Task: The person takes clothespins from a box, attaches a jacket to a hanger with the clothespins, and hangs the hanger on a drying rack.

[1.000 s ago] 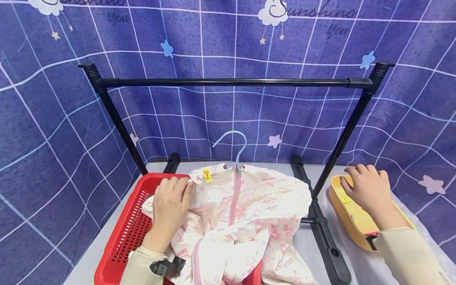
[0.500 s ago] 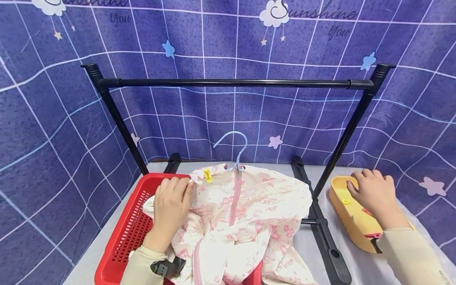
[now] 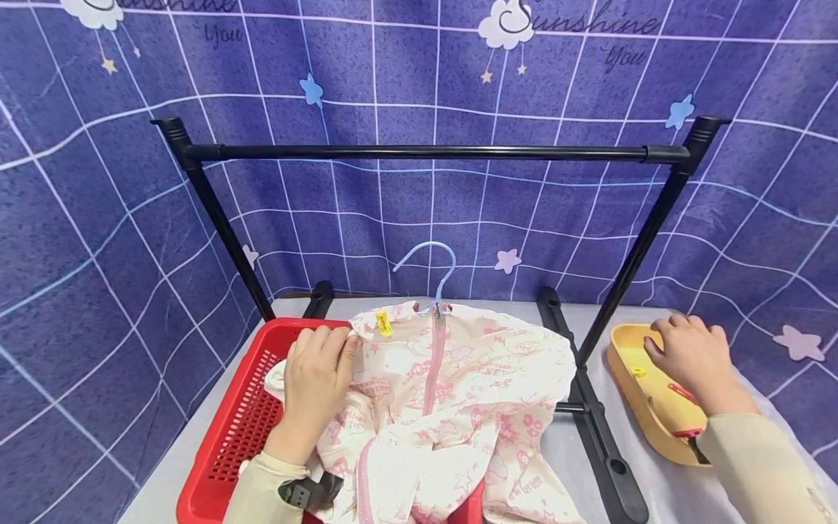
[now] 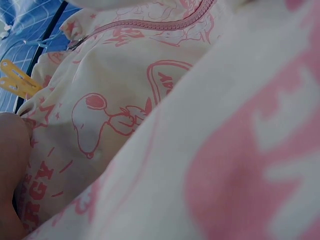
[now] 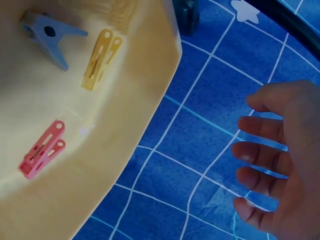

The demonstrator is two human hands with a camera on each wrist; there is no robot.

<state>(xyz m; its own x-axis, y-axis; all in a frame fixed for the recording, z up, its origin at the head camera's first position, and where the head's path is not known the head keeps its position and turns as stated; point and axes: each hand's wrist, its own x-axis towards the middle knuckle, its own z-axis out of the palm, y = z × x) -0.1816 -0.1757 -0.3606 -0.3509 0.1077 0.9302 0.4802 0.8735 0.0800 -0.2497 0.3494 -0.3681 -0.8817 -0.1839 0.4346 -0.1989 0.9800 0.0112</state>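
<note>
The right grip [image 3: 694, 356], loose and empty, has edged rightward over the tray [image 5: 135, 100]. The left grip [image 3: 318, 375] pinches the jacket [image 3: 471, 375] beside one peg [image 3: 383, 323]; far shoulder [image 3: 530, 342] unpegged.

Head view: red basket [image 3: 211, 437] cut off at seven o'clock, partly hidden beneath the garment [image 3: 484, 364], which conceals most of the hanger [image 3: 431, 243]. Left wrist view: garment blurred at four o'clock.

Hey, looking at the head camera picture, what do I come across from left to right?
Red basket's left rim, left hand, yellow clothespin on the printed garment, blue hanger hook, black rack's right foot, right hand.
</note>
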